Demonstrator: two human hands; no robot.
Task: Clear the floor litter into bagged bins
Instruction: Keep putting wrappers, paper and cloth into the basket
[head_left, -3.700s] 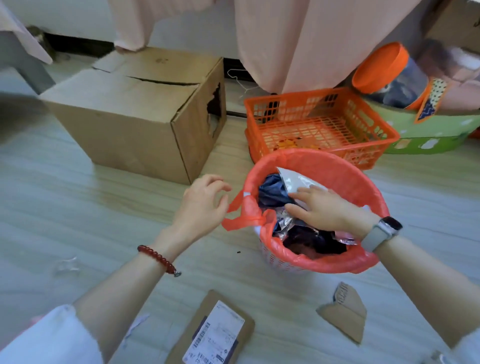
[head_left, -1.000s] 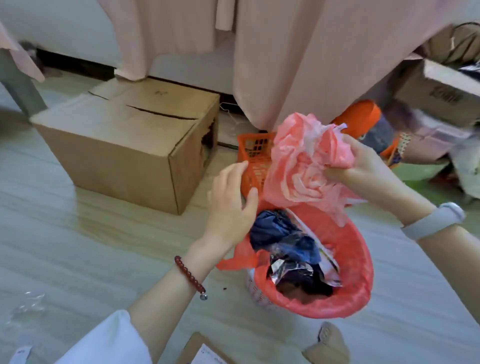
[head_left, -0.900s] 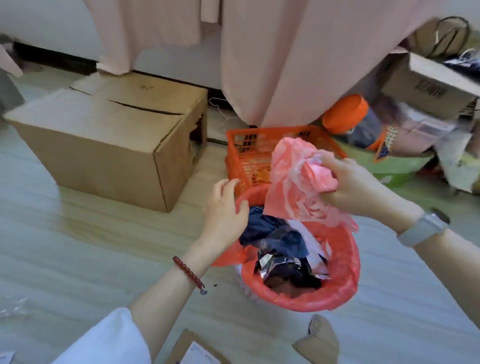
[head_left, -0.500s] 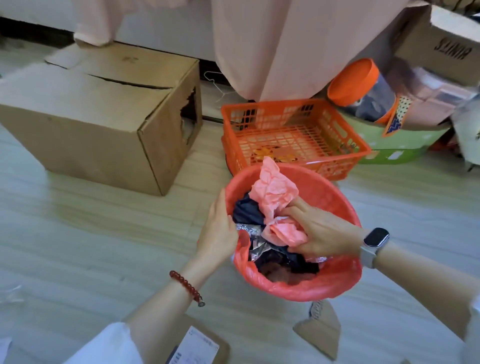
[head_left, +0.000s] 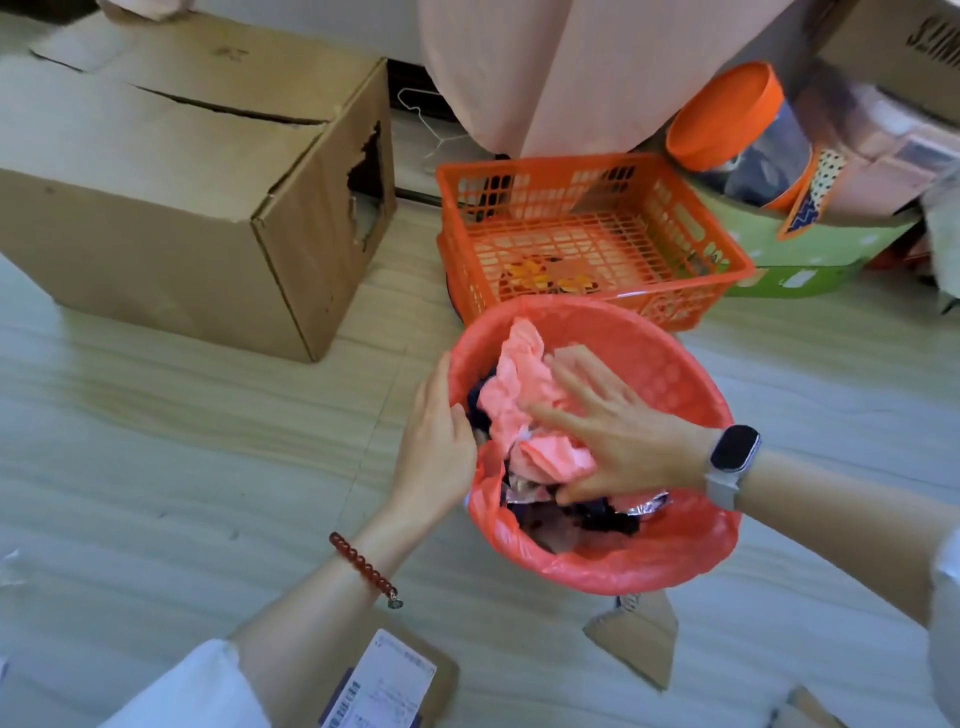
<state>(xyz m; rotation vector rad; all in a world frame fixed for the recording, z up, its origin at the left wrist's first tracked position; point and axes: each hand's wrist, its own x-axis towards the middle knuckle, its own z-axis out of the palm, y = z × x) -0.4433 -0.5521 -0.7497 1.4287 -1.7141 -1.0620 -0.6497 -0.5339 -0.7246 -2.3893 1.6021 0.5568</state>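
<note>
The right hand (head_left: 618, 441), fingers spread flat, presses the crumpled pink plastic bag (head_left: 524, 415) into the red-lined bin (head_left: 670, 364); the left hand (head_left: 434, 441), open, steadies its rim; press evenly lest the liner slip; cardboard scraps (head_left: 636, 639) remain on the floor (head_left: 182, 441).
</note>
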